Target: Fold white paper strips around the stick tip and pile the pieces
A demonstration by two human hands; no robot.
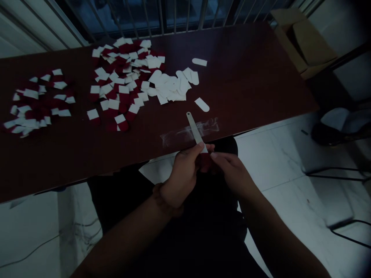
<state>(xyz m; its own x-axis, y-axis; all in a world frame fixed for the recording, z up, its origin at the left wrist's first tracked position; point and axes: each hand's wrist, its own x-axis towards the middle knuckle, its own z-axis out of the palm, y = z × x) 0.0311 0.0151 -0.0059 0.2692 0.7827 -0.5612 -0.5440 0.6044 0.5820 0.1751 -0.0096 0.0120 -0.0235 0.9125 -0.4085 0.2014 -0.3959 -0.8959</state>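
Forearms, seen from the head view, rise over a dark-clothed lap, with a banded bracelet on the left wrist. The hands meet just off the table's near edge: the left hand is clamped, thumb uppermost, on a red-and-white piece and the lower part of a flat strip (pierced by a hole at its far end); the right hand pinches the piece's right side. Whether the strip enters the piece cannot be told. Beyond, on the dark table, lie a pale smear, a pile of white tabs and, to its left, two heaps of similar red-and-white pieces; a cardboard box stands beside the right end
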